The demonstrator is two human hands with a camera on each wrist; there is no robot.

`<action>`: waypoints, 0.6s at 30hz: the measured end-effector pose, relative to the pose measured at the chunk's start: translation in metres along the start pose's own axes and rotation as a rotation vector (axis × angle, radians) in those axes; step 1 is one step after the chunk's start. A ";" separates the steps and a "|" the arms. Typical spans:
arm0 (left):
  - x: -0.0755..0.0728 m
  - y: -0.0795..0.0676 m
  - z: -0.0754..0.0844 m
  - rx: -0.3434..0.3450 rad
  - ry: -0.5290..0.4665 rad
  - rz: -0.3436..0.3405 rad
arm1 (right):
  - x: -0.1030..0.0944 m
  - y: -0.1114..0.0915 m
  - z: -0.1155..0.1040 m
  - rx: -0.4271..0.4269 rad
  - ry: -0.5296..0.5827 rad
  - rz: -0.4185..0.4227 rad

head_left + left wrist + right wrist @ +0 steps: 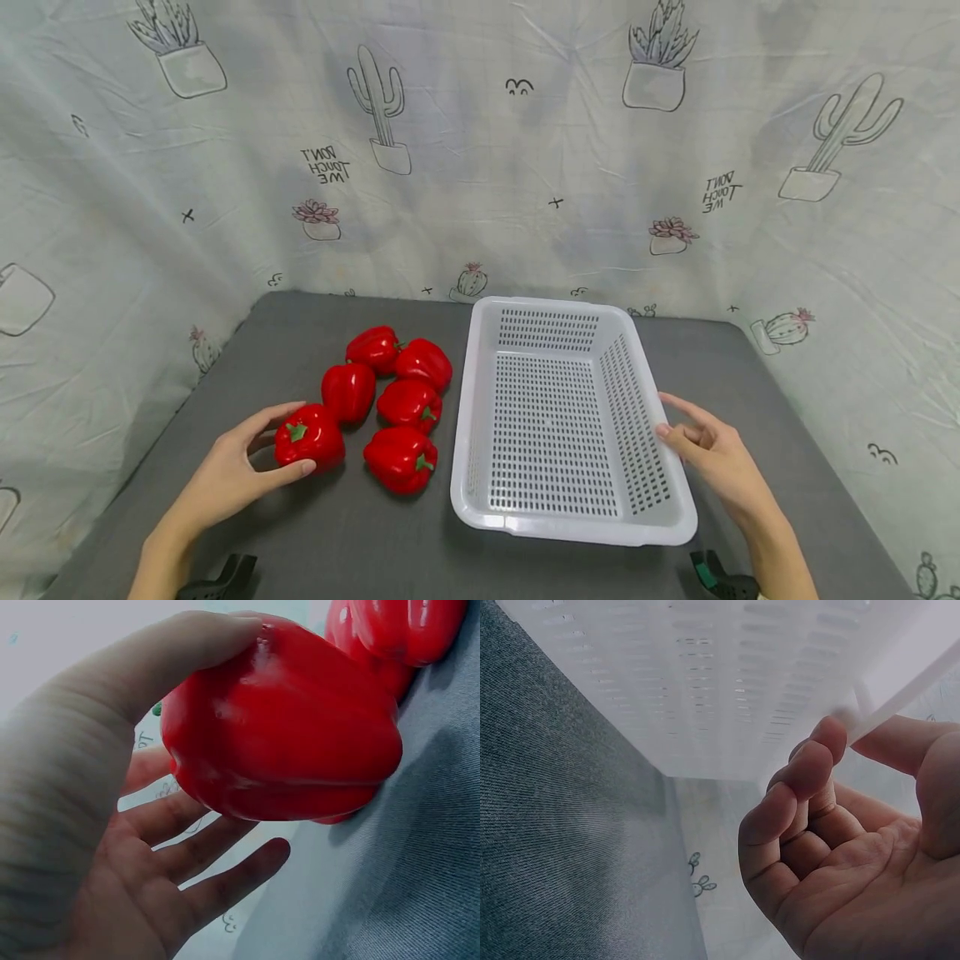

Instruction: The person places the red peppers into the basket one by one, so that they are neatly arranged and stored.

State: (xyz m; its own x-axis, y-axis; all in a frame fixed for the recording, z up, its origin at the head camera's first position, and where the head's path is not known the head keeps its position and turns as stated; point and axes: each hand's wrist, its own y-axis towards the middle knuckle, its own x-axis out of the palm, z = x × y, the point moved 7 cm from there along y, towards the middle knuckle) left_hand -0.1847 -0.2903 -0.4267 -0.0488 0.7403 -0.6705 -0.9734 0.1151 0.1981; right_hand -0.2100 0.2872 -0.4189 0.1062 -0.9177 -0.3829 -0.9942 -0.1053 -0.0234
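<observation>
My left hand point(228, 475) grips a glossy red bell pepper point(309, 437) between thumb and fingers, its green stem facing up and toward the left. In the left wrist view the thumb lies across this bell pepper point(277, 727), and the little finger stands off it. Several more red bell peppers point(401, 460) lie in a cluster just right of and beyond the left hand. To the right of them stands a white perforated plastic basket point(462, 442) with nothing in it. My right hand point(712, 446) pinches its right rim, with fingers curled below the rim in the right wrist view.
A dark grey cloth-covered table point(375, 542) bears everything. Behind it and at both sides hangs a pale curtain point(480, 150) printed with cacti and potted plants. Black bands point(217, 579) show near both wrists.
</observation>
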 end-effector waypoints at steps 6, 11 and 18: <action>-0.002 -0.001 0.005 0.004 -0.013 0.050 | 0.000 0.000 0.000 0.001 0.009 -0.006; -0.006 0.002 0.015 0.023 -0.056 0.108 | 0.000 0.000 0.001 -0.012 0.036 -0.018; -0.011 0.010 0.044 0.125 -0.128 0.167 | 0.000 0.000 0.002 -0.017 0.051 -0.019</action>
State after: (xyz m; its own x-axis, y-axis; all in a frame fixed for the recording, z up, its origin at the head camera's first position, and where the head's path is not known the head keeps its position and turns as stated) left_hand -0.1840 -0.2683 -0.3860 -0.1699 0.8330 -0.5265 -0.9187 0.0594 0.3904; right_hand -0.2102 0.2884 -0.4207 0.1261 -0.9336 -0.3353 -0.9916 -0.1286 -0.0147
